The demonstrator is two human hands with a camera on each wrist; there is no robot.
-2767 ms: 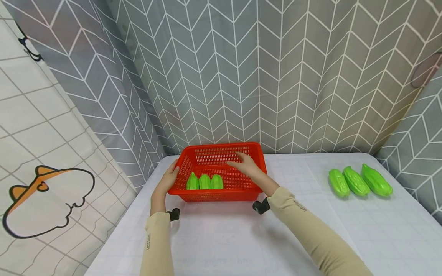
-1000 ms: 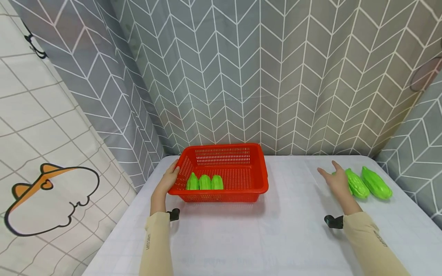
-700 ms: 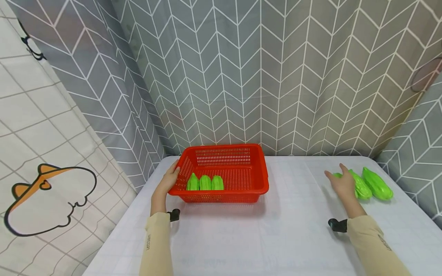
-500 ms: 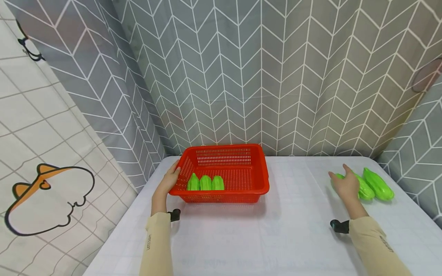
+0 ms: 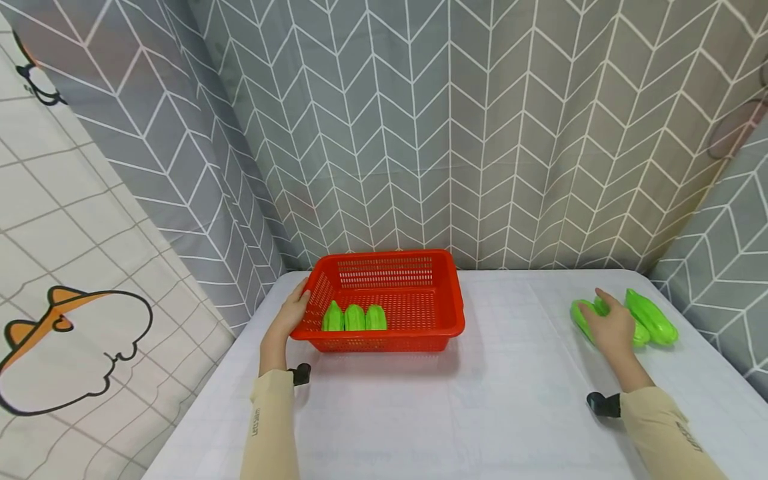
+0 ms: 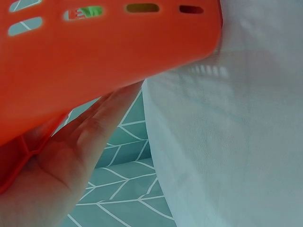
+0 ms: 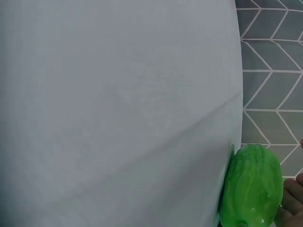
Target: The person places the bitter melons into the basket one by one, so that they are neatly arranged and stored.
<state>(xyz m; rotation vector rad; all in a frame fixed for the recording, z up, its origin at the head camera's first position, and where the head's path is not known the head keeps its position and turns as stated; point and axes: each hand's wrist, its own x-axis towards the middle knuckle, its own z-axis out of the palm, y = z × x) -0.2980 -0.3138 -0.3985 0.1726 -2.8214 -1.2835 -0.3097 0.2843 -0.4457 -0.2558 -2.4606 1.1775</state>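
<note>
My left hand (image 5: 292,310) holds the left rim of a red plastic basket (image 5: 384,341), thumb at the rim and fingers along the outside wall. In the left wrist view the palm (image 6: 61,175) lies against the basket (image 6: 94,71). Three green bitter melons (image 5: 355,318) stand side by side in the basket's left part. On the table's right side, my right hand (image 5: 615,327) is over the middle of three more, thumb and forefinger spread, partly hiding it. The left bitter melon (image 5: 579,319) lies beside the thumb; the right one (image 5: 653,319) lies beyond the hand.
A white cloth covers the table (image 5: 480,400). Behind it hangs a grey curtain (image 5: 390,133) with white chevrons. A white tiled-pattern sheet (image 5: 72,200) with a cartoon drawing hangs at the left. In the right wrist view, a bitter melon (image 7: 253,189) sits beside curled fingers (image 7: 293,198).
My right hand has moved from above the basket across to the right-hand bitter melons, then past the left one onto the middle one. The left hand stays on the basket.
</note>
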